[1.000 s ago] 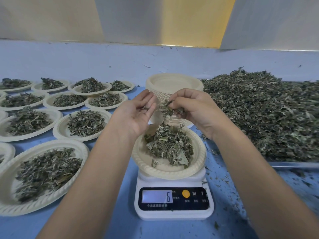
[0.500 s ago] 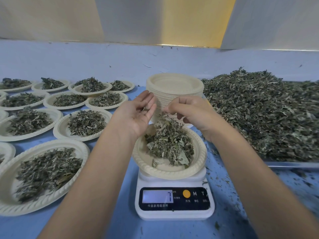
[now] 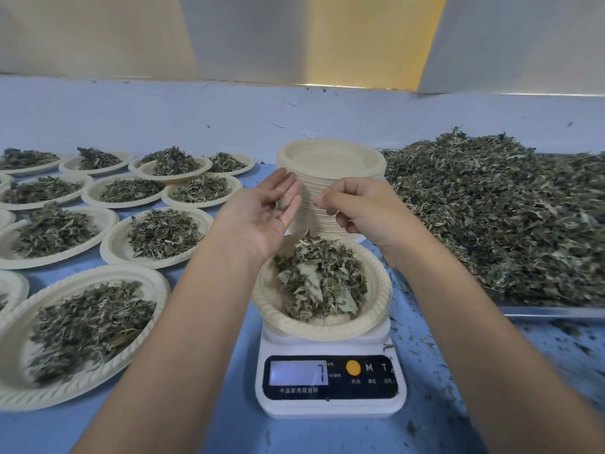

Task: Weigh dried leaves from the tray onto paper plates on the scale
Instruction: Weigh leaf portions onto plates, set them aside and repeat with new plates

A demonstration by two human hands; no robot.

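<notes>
Leaves lie piled on the plate that sits on the scale, nearest on the blue desk; the display reads 7. Both hands hang above the plate's far rim, clear of the pile. At 11 o'clock the left hand is palm up, its grip wide and its fingers straight, with a few leaf bits lying on them. At 1 o'clock the right hand has a narrow grip, its fingers curled toward the thumb and pointing at the left fingertips, just apart from them; whether it pinches any leaf I cannot tell. Behind the hands at 12 o'clock stands a stack of unfilled plates. At 2 o'clock a tray carries a broad heap of the same leaves, with crumbs strewn on the desk before it. From 8 to 11 o'clock filled plates lie in rows.
</notes>
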